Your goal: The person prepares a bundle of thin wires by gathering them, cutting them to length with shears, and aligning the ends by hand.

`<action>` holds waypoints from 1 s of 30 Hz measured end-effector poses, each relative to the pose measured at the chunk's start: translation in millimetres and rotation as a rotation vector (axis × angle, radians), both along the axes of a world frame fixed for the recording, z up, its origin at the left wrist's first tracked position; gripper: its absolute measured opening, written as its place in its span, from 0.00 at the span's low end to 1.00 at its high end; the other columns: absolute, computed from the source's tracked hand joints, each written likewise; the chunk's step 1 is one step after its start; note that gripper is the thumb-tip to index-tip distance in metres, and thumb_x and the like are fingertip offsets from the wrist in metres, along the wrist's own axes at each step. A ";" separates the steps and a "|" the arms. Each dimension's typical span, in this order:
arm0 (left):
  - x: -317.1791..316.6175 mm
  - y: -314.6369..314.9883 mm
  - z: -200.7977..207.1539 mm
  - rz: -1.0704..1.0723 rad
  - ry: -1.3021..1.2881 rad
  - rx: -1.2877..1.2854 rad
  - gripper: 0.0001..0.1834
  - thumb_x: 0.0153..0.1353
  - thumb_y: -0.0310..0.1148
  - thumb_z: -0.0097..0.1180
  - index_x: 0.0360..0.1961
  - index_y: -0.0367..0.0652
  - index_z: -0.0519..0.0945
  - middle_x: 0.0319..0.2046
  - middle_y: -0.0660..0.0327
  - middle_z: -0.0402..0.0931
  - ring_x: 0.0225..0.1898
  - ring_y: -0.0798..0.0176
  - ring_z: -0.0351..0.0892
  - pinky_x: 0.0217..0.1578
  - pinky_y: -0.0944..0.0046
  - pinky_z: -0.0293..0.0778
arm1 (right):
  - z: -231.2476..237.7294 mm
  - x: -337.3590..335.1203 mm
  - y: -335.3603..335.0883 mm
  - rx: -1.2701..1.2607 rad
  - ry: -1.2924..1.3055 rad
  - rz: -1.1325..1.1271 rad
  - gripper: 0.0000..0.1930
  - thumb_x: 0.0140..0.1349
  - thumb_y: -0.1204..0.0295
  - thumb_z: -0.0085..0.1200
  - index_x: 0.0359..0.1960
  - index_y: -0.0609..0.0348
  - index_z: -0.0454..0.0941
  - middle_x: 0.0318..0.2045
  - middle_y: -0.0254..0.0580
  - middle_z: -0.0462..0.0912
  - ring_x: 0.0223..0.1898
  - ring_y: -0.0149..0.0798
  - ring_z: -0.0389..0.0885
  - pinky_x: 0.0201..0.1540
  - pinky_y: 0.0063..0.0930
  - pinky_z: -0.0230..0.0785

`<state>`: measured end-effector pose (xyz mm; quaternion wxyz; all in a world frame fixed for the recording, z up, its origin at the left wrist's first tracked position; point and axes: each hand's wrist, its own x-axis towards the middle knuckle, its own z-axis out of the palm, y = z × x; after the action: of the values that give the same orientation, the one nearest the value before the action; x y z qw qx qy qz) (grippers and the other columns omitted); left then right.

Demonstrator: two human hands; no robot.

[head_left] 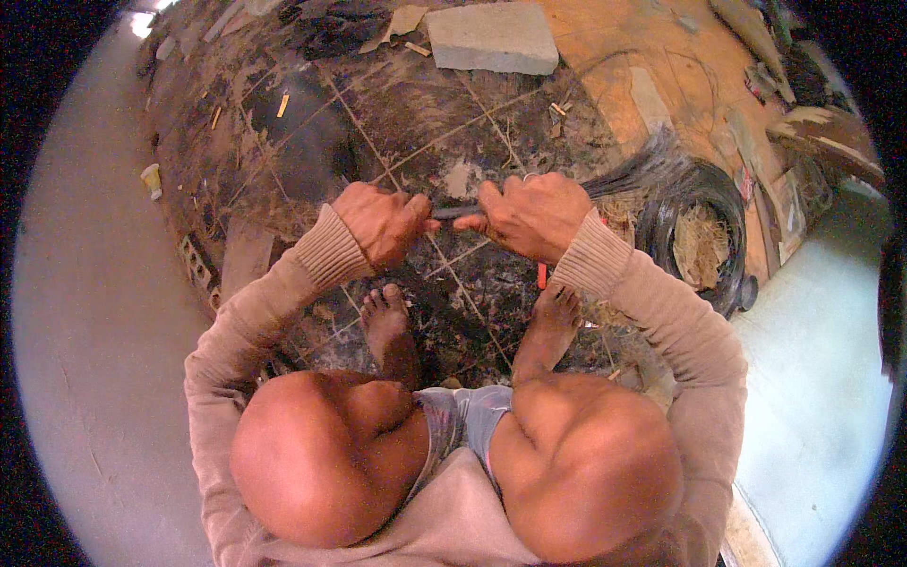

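Both of my hands are raised above the stained floor, in front of my bare feet. A dark, rope-like length of black strands (pixel 456 214) spans the short gap between them. My left hand (pixel 383 222) is closed round one end of this length, knuckles up. My right hand (pixel 537 217) grips it a little further right, also with curled fingers. Beyond the right hand, loose black strands (pixel 652 165) fan out and run toward a thick black coil (pixel 739 213). What lies inside each fist is hidden.
Straw-coloured fibre (pixel 701 248) sits inside the coil. A pale rectangular block (pixel 493 40) lies at the far side, beside an orange-brown sheet (pixel 605 66). A small red-orange object (pixel 542 275) is near my right foot. A yellowish cup (pixel 151 180) lies at the left by the wall.
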<state>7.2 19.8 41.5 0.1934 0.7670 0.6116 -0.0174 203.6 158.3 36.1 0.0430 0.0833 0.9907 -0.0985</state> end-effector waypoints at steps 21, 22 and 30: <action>-9.8 -5.3 -4.0 0.312 -0.120 0.910 0.18 0.53 0.38 0.67 0.41 0.41 0.78 0.39 0.53 0.76 0.39 0.52 0.79 0.40 0.58 0.75 | -29.9 29.8 21.6 -0.359 -0.103 -0.412 0.30 0.69 0.46 0.40 0.28 0.62 0.79 0.16 0.57 0.75 0.23 0.61 0.76 0.26 0.48 0.67; -7.4 -13.6 -8.6 0.547 -0.197 0.988 0.21 0.49 0.33 0.70 0.44 0.41 0.78 0.42 0.52 0.75 0.39 0.52 0.78 0.40 0.60 0.75 | -26.6 29.6 18.5 -0.357 -0.099 -0.402 0.30 0.69 0.46 0.40 0.28 0.62 0.79 0.16 0.57 0.75 0.23 0.61 0.76 0.26 0.48 0.67; 37.5 -16.6 1.2 1.193 -0.965 0.416 0.13 0.53 0.35 0.70 0.37 0.39 0.84 0.30 0.63 0.82 0.32 0.72 0.78 0.35 0.70 0.73 | -15.6 25.5 -8.4 -0.489 0.080 -0.491 0.27 0.71 0.51 0.40 0.25 0.63 0.78 0.21 0.61 0.78 0.26 0.64 0.77 0.32 0.56 0.68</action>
<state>44.7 3.2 42.7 0.2666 0.2533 0.7585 0.5381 229.2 149.9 20.5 -0.0024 0.3025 0.8891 -0.3434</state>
